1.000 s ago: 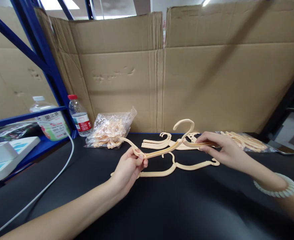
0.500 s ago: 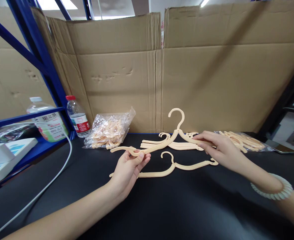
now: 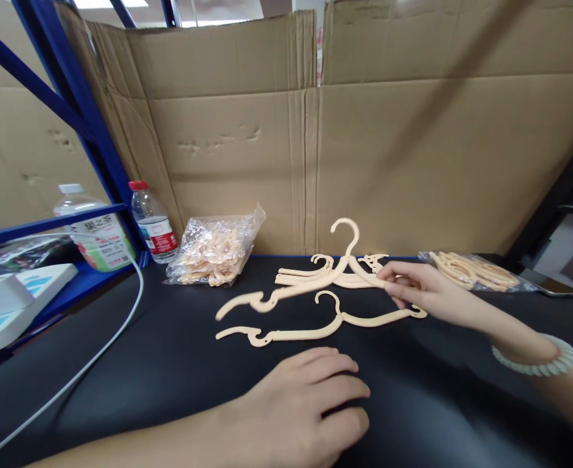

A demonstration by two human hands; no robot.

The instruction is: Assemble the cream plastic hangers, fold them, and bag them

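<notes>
Right hand (image 3: pixel 425 289): grip closed, thumb and fingers pinching cream hanger (image 3: pixel 338 268) near one end, that tip hidden behind fingers. Hanger's hook points up; can't tell whether free end touches desk (image 3: pixel 413 383). Left hand (image 3: pixel 310 403): grip loose, fingers part-curled, thumb apart, nothing held, nearest to second hanger (image 3: pixel 316 334) lying flat on desk just below first. More cream hangers (image 3: pixel 296 276) behind. Clear bag of hanger pieces (image 3: pixel 213 250) beside red-capped bottle (image 3: pixel 154 224).
</notes>
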